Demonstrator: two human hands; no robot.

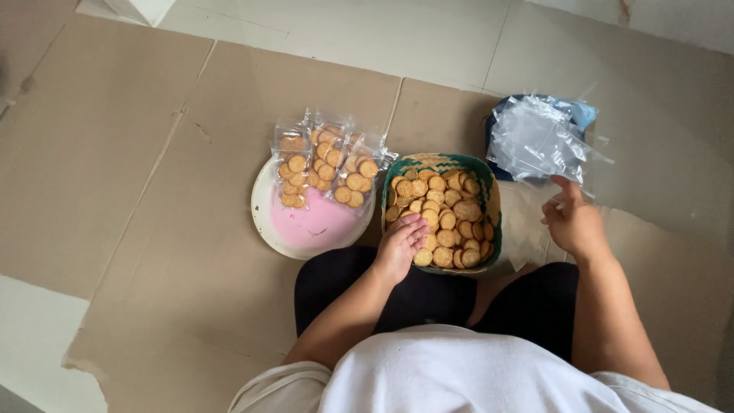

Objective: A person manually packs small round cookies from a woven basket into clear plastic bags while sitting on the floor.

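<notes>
Two bare hands work above a seated person's lap, seen from overhead. Nearest the body, the left hand (401, 243) reaches forward from a bent forearm and rests its loosely curled fingers on the round biscuits (446, 216) at the near-left edge of a woven basket (494, 200); whether a biscuit is pinched beneath the fingers cannot be told. The right hand (573, 222) is raised just right of the basket, fingers spread and pointing away, thumb toward a stack of clear plastic bags (539, 141); it grips nothing and sits just short of the bags. One basket with a green rim stands between the knees, heaped with several dozen golden biscuits, too many to count exactly. Just left of it lies one round pink tray (313, 223) with a white rim, carrying about four sealed clear packets of biscuits (325, 164) side by side on its far half. Farther right, the empty bags lie on a dark blue container (493, 134). Flattened cardboard sheets (138, 176) cover the pale floor (367, 30) under everything.
</notes>
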